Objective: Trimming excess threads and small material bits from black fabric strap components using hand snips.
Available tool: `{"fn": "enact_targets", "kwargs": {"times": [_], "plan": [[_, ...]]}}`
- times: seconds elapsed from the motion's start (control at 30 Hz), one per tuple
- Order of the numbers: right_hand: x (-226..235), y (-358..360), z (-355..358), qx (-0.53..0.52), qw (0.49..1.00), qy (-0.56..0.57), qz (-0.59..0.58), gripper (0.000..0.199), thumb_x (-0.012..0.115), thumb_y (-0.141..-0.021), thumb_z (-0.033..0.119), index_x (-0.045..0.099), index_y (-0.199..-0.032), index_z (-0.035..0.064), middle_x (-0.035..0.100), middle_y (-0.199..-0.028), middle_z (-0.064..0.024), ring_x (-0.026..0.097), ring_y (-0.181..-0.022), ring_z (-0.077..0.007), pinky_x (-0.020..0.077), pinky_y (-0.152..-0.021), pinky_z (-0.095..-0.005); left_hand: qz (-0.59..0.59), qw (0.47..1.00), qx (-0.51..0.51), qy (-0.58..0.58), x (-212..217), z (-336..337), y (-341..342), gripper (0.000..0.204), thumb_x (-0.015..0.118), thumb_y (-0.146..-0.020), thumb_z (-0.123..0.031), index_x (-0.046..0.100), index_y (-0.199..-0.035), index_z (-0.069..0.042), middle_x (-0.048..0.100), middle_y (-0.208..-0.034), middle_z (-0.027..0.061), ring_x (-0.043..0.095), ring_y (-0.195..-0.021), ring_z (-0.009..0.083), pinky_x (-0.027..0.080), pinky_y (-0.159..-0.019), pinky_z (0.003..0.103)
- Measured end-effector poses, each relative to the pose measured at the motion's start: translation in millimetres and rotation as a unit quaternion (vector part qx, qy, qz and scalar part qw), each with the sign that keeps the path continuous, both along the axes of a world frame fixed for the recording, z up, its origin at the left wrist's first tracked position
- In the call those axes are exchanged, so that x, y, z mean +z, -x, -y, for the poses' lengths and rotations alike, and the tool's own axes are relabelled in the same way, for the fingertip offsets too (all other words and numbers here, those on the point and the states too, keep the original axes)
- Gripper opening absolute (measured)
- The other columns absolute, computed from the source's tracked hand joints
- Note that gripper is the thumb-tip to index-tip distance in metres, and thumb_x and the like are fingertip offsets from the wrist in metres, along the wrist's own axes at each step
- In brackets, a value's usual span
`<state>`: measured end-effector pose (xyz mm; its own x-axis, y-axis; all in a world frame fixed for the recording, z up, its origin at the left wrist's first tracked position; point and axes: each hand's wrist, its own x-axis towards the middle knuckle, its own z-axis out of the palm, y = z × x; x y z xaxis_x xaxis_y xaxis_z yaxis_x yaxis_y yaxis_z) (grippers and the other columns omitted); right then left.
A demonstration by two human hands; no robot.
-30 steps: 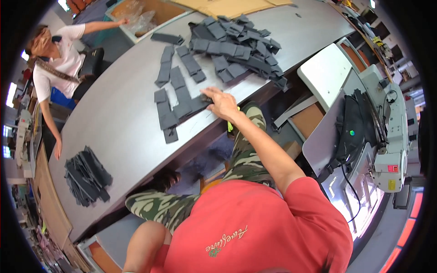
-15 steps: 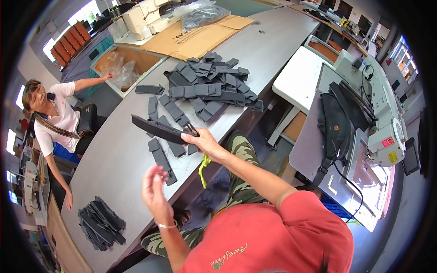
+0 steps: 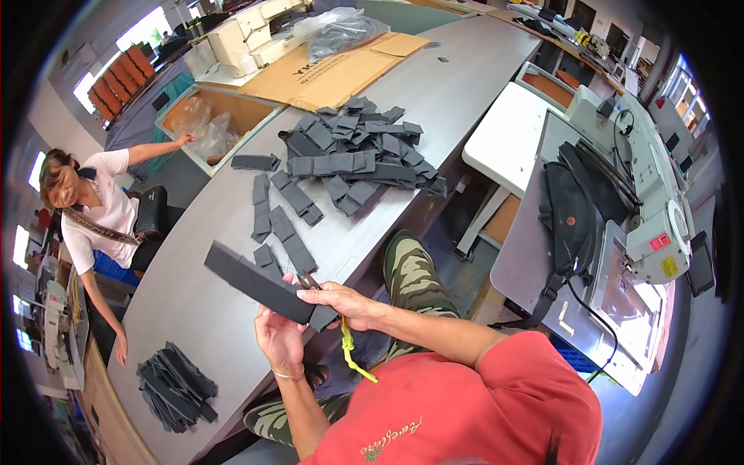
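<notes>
Good strip work: I think it is best to pinch the dark grey cloth strip (image 3: 256, 283) firmly by its near end and hold that end flat.
Safe snips: The points of the thread snips (image 3: 308, 280) are very close to the left fingertips, so small, slow moves seem wise.
Yellow cord: The yellow cord (image 3: 348, 350) hangs below the right fingers; it should dangle clear of the strip.
Strip place: The near end is in the left fingers, just beside the right thumb. The long part sticks out forward and left of the fingers, up over the bench (image 3: 434, 116).
Left hand: The left hand (image 3: 280, 339) has its fingers closed on the near end, with one fingertip showing past the far edge.
Right hand: The right hand (image 3: 350, 306) has its fingers curled round the snips. I cannot tell if the blades are apart.
Big pile: The big pile of grey strips (image 3: 353, 151) lies ahead of both hands.
Small pile: The small pile of dark strips (image 3: 177, 386) lies left of the left fingers.
</notes>
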<state>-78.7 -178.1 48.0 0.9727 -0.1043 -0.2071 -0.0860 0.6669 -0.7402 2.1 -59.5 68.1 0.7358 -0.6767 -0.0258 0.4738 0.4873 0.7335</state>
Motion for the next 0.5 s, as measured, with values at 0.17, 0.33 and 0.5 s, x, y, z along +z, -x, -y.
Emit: {"fn": "enact_targets", "kwargs": {"times": [0.17,0.33,0.5], "plan": [[-0.8,1.5,1.1,-0.014,0.990,0.119,-0.072,0.036,0.062,-0.086,0.043,0.060,-0.077,0.0081,0.041,-0.057,0.0068,0.038,-0.049,-0.0033,0.0250,-0.040,-0.0220,0.040,0.999,0.006,-0.020,-11.5,3.6,-7.3,0.042,0.040,-0.093,-0.033,0.055,-0.116,-0.002,0.059,-0.115,0.0173,0.058,-0.102,0.0230,0.045,-0.091,0.036],[0.1,11.1,4.9,-0.002,0.966,0.254,-0.048,0.019,0.058,-0.091,0.028,0.062,-0.086,0.0103,0.042,-0.061,0.0111,0.032,-0.051,0.0007,0.0240,-0.045,-0.0183,0.018,0.999,0.046,-0.003,-10.3,11.5,-6.9,0.041,0.041,-0.097,-0.025,0.043,-0.128,0.002,0.056,-0.095,0.0093,0.058,-0.084,0.0172,0.050,-0.085,0.037],[3.7,11.1,17.4,-0.056,0.936,0.347,0.013,0.017,0.063,-0.087,0.017,0.064,-0.099,0.0043,0.051,-0.069,0.0062,0.040,-0.061,-0.0007,0.0313,-0.054,-0.0173,-0.005,0.999,0.052,-0.006,-5.6,-4.6,-9.4,0.046,0.054,-0.093,-0.024,0.042,-0.129,0.003,0.059,-0.089,0.0098,0.060,-0.075,0.0173,0.052,-0.069,0.029]]}}
